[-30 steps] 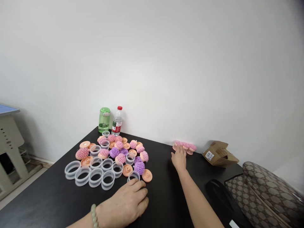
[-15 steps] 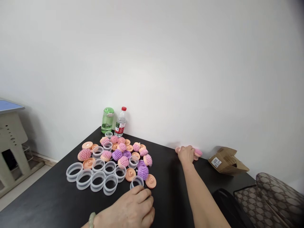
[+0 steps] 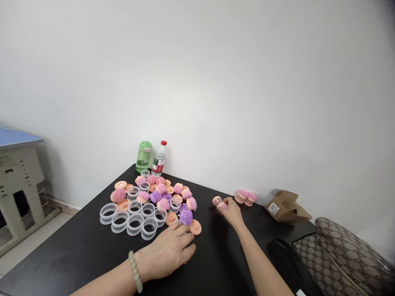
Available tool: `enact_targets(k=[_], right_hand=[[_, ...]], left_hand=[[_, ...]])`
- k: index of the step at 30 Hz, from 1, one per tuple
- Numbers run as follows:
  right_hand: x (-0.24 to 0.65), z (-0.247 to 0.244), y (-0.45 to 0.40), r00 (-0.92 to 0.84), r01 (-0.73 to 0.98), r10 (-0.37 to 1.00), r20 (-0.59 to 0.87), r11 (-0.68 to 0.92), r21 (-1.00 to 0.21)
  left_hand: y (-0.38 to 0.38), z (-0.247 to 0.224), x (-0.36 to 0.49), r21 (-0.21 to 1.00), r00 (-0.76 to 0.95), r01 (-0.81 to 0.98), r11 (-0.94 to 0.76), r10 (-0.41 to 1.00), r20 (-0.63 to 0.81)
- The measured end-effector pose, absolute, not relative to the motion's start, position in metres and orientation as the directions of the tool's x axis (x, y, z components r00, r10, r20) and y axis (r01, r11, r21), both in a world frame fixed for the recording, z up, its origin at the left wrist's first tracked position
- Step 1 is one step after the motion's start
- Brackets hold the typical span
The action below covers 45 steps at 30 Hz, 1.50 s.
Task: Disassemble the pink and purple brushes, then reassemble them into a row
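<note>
My left hand [image 3: 171, 248] lies low over the table with its fingers curled down on a clear plastic ring [image 3: 184, 223], mostly hidden under the fingertips. A purple bristled brush head [image 3: 186, 216] and a peach disc with a central knob [image 3: 195, 227] are right beside it. My right hand [image 3: 232, 211] pinches a small peach-and-pink massage brush [image 3: 217, 201], tipped sideways above the table; the fingers cover part of it. Behind that hand, two pink bristled brushes on peach bases [image 3: 245, 197] stand side by side against the wall.
Several clear rings [image 3: 135, 224], peach discs [image 3: 124, 204] and pink bristled heads [image 3: 119, 195] spread across the left of the black table [image 3: 92, 250]. A green bottle [image 3: 143, 157] and red-capped water bottle [image 3: 158, 160] stand behind. A brown paper bag [image 3: 286, 207] and patterned bag [image 3: 342, 250] lie right.
My right hand has come away from the wall, leftward and nearer, carrying a brush; two brushes now show there. My left fingers reach further over the clear ring. The view has shifted slightly.
</note>
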State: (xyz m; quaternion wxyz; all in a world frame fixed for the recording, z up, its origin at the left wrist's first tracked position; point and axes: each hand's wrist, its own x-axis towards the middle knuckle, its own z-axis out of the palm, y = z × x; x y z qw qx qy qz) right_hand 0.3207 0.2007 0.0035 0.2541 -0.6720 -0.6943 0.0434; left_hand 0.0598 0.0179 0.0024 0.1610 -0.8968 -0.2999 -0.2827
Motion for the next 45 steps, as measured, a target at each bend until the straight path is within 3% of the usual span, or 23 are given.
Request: enact_targets(k=[6,8,11,17,23,29,37,41,45], right_hand=[[0.273,0.003,0.108,-0.204,0.564,0.945,0.255,0.327,-0.758],[0.256,0.004,0.078,-0.347,0.2,0.908,0.236,0.317,-0.927],[0.237,0.006,0.052,-0.463,0.005,0.857,0.225,0.257,-0.967],[0.231,-0.008,0.047,-0.496,-0.024,0.815,0.3,0.333,-0.943],[0.23,-0.015,0.048,-0.379,0.15,0.864,0.331,0.41,-0.9],[0.235,-0.006,0.045,-0.453,0.158,0.74,0.497,0.615,-0.773],[0.239,-0.012,0.053,-0.425,0.198,0.853,0.304,0.415,-0.888],[0.24,-0.01,0.052,-0.444,0.14,0.83,0.338,0.436,-0.889],[0.239,-0.011,0.051,-0.409,0.118,0.839,0.36,0.439,-0.891]], left_hand=[[0.015,0.005,0.058,-0.043,0.546,0.73,-0.682,0.543,0.638],[0.017,0.002,0.057,-0.03,0.505,0.742,-0.67,0.528,0.683],[0.022,-0.003,0.054,0.002,0.487,0.711,-0.703,0.495,0.72],[0.025,-0.004,0.052,0.087,0.427,0.69,-0.719,0.501,0.753],[0.022,-0.005,0.054,0.187,0.395,0.661,-0.727,0.548,0.737],[0.029,-0.019,0.051,0.309,0.324,0.679,-0.666,0.649,0.688],[0.029,-0.015,0.051,0.199,0.362,0.684,-0.702,0.564,0.742],[0.029,-0.008,0.051,0.116,0.374,0.7,-0.704,0.5,0.781],[0.029,-0.004,0.051,0.107,0.367,0.709,-0.696,0.495,0.788]])
